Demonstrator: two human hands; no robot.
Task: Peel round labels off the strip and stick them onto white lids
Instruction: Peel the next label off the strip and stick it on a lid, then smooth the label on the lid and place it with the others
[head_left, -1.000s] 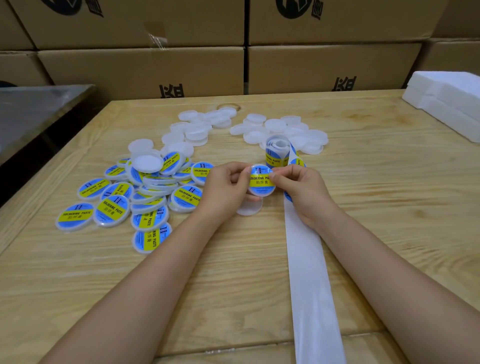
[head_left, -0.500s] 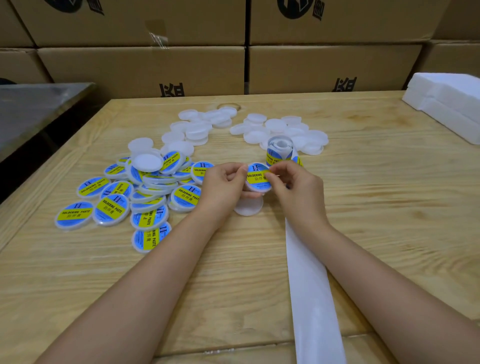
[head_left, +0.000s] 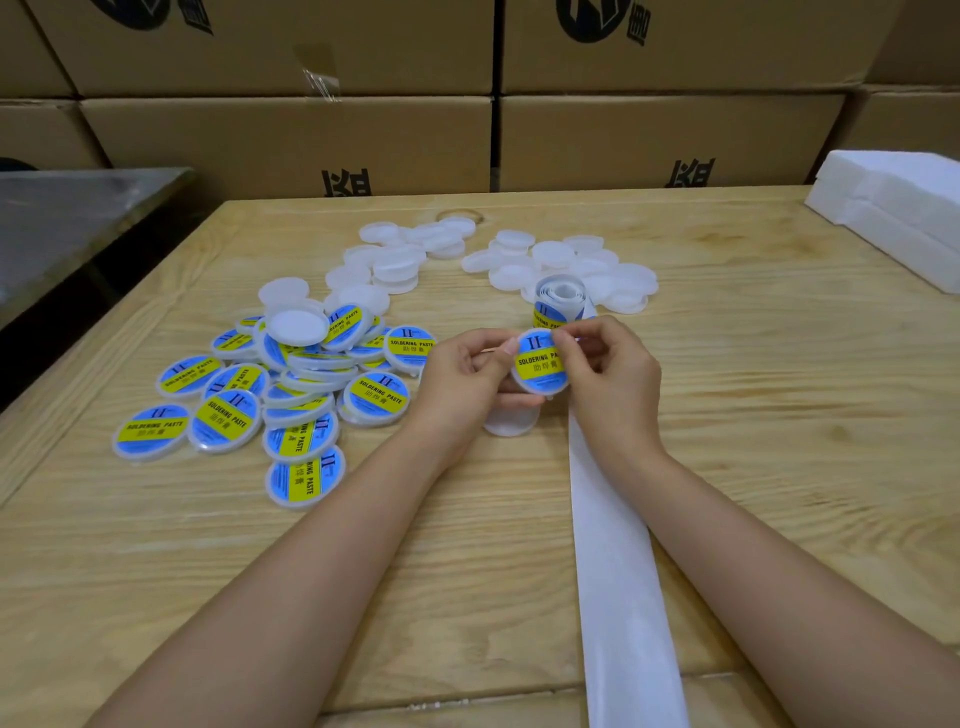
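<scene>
Table centre: I see left hand (head_left: 462, 374) and right hand (head_left: 610, 374) pinching one white lid (head_left: 545, 387), smoothing its round label (head_left: 535, 358); next, I judge, it goes to the finished pile (head_left: 234, 410) at nine o'clock.

One head-worn camera looks forward and down, close over the wooden table (head_left: 753, 364), boxes (head_left: 291, 140) behind.

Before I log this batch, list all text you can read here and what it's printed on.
"SOLDERING PASTE": yellow band of the label on the held lid, also on the finished lids at left.
"II": blue field above that band.
"助焊膏": below the English, same band.
Fine print on the labels' lower blue: too small to read.
Black marks on the cardboard boxes: cut off, unreadable.
</scene>
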